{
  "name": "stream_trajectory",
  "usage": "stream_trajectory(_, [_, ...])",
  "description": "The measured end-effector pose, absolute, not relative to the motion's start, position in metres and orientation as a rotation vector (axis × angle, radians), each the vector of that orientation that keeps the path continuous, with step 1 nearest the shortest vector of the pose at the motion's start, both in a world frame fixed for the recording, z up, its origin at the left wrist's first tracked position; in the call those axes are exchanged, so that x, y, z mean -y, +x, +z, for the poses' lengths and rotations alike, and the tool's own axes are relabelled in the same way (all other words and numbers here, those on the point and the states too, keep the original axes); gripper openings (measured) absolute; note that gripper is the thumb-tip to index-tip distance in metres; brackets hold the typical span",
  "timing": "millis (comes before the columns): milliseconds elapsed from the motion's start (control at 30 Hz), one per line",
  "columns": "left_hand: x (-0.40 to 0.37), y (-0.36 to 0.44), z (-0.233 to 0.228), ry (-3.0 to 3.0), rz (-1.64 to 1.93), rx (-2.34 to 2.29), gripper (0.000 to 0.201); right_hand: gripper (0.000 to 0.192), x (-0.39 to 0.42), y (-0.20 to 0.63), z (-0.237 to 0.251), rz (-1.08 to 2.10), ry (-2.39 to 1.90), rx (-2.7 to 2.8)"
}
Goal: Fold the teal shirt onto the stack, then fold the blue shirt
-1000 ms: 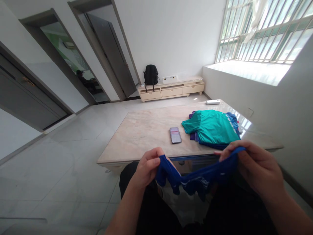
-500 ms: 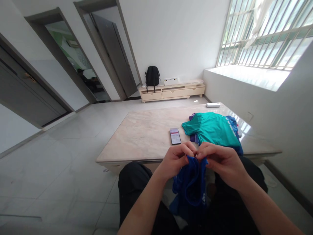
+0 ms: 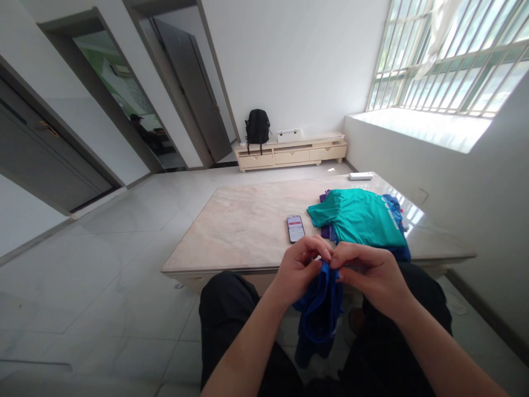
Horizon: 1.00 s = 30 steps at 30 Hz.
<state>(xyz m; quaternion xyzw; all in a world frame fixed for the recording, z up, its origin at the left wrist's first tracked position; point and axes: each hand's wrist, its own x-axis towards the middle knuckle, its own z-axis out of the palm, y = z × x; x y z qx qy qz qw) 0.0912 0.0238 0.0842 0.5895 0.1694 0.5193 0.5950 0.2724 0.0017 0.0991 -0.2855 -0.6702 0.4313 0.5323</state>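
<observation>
Left hand (image 3: 298,268) and right hand (image 3: 369,274) pinch limp, bunched blue cloth (image 3: 318,309)

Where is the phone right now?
The phone lies flat on the marble table, just left of the teal shirt on the clothes pile, and just beyond the left hand.

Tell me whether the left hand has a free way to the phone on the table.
Probably yes: the left hand is just short of the phone, nothing between, but it is pinching the blue garment.
</observation>
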Motion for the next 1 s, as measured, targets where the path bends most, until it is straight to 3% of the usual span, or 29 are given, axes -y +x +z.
stream_trajectory(267, [-0.022, 0.089, 0.084, 1.285, 1.112, -0.459, 0.033, 0.012, -0.004, 0.272, 0.099, 0.868, -0.584, 1.657])
stream_trajectory(433, [-0.022, 0.091, 0.083, 1.227, 1.008, -0.485, 0.044, 0.030, -0.004, 0.277, 0.093, 0.853, -0.654, 1.758])
stream_trajectory(567, [-0.024, 0.091, 0.081, 1.307, 0.992, -0.587, 0.060, 0.016, -0.003, 0.281, 0.090, 0.824, -0.678, 1.812])
stream_trajectory(800, [-0.017, 0.081, 0.065, 1.232, 1.149, -0.699, 0.039, 0.006, -0.005, 0.282, 0.078, 0.759, -0.814, 1.621])
stream_trajectory(900, [0.002, 0.079, 0.051, 1.271, 1.346, -0.717, 0.057, 0.011, -0.006, 0.281, 0.075, 0.724, -0.937, 1.496])
stream_trajectory(1000, [0.022, 0.083, 0.040, 1.391, 1.384, -0.835, 0.095, 0.014, -0.006, 0.278, 0.073, 0.648, -1.017, 1.427])
